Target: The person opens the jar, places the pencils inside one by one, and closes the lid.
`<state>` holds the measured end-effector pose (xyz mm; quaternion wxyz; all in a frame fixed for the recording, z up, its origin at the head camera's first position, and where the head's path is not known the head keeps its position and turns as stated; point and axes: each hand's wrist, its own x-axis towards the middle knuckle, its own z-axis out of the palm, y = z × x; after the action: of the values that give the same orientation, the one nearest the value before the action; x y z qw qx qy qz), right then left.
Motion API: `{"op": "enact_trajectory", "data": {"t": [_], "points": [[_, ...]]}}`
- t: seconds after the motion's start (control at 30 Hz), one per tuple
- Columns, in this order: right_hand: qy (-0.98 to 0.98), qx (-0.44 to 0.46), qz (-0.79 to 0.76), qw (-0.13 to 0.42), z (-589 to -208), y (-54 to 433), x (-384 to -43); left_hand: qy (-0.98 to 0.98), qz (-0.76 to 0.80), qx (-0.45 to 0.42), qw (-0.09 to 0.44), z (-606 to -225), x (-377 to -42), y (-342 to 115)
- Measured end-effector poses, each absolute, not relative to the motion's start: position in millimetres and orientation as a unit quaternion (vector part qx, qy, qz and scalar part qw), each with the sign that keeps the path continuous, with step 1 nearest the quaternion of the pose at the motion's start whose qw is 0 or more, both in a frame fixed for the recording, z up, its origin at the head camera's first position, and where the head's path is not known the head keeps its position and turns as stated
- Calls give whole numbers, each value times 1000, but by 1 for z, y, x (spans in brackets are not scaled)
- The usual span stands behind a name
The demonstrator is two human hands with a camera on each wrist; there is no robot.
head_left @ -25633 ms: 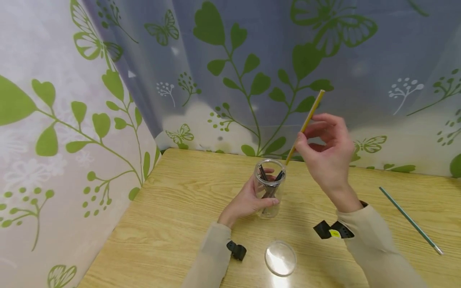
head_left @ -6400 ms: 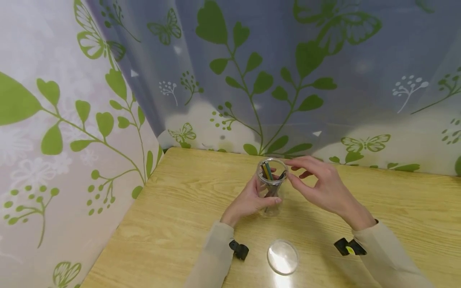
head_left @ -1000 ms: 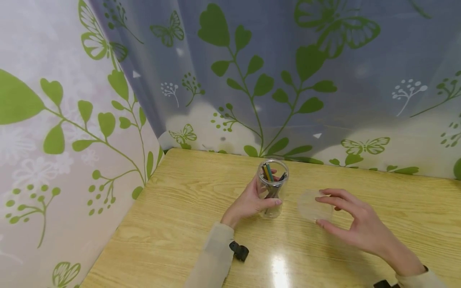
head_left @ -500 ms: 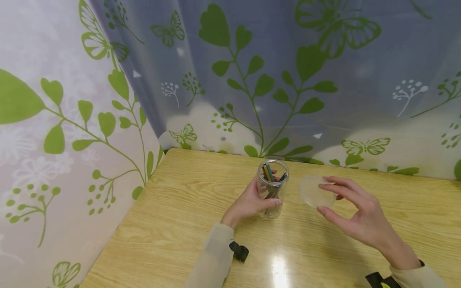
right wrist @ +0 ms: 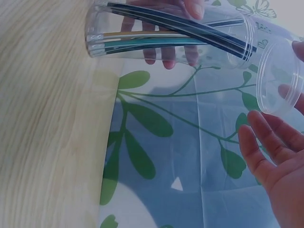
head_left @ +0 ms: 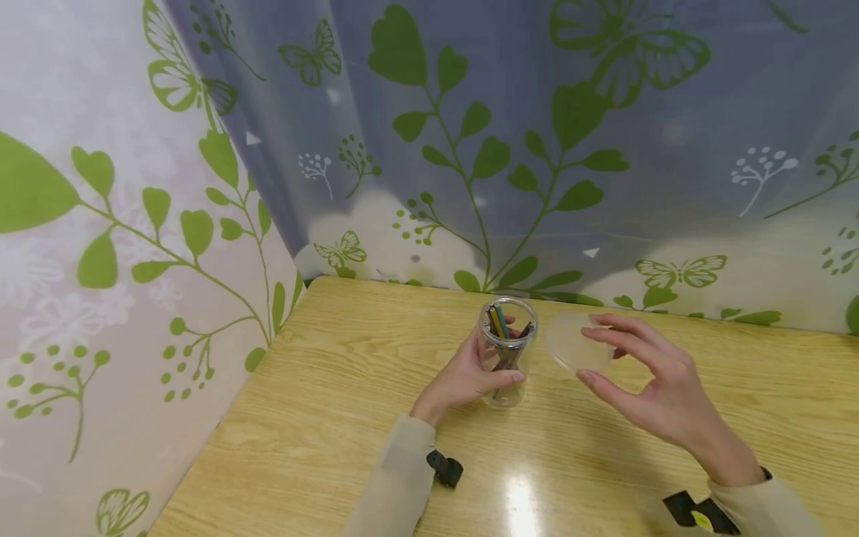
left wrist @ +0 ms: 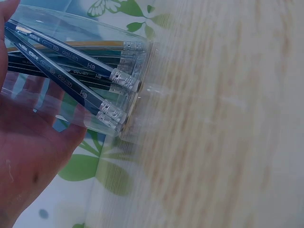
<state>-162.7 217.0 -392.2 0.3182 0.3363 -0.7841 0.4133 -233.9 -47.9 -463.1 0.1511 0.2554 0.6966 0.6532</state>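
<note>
My left hand [head_left: 459, 384] grips a clear plastic jar [head_left: 508, 342] around its side, thumb in front, fingers behind. Several pencils [head_left: 498, 321] stand in the uncovered jar: dark ones, a yellow one and a teal one. In the left wrist view, "HB" shows on the dark pencils [left wrist: 71, 71], whose eraser ends are at the jar's bottom. To the right of the jar, my right hand [head_left: 661, 380] pinches a clear round lid [head_left: 567, 347] by its edge. The right wrist view has the tilted lid [right wrist: 275, 85] close to the jar's mouth, apart from it.
Wood-grain table [head_left: 335, 418] lies beneath both hands. A curtain [head_left: 429, 186] with green leaves and butterflies hangs along its back edge, and a similar pale one [head_left: 134, 313] runs down the left side. Black bands [head_left: 445, 468] circle both sleeves.
The yellow pencil, earlier in my right hand, and the teal pencil, earlier on the table, are now in the jar. My right hand has picked up the lid and raised it towards the jar.
</note>
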Motion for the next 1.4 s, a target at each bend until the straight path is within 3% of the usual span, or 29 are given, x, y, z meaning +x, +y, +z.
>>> {"op": "enact_trajectory", "data": {"t": [0.47, 1.4], "points": [[-776, 342, 419, 323, -384, 199, -175, 703, 650, 245, 156, -463, -233, -48], [-814, 343, 394, 254, -371, 168, -202, 693, 658, 245, 164, -465, -234, -50]]}}
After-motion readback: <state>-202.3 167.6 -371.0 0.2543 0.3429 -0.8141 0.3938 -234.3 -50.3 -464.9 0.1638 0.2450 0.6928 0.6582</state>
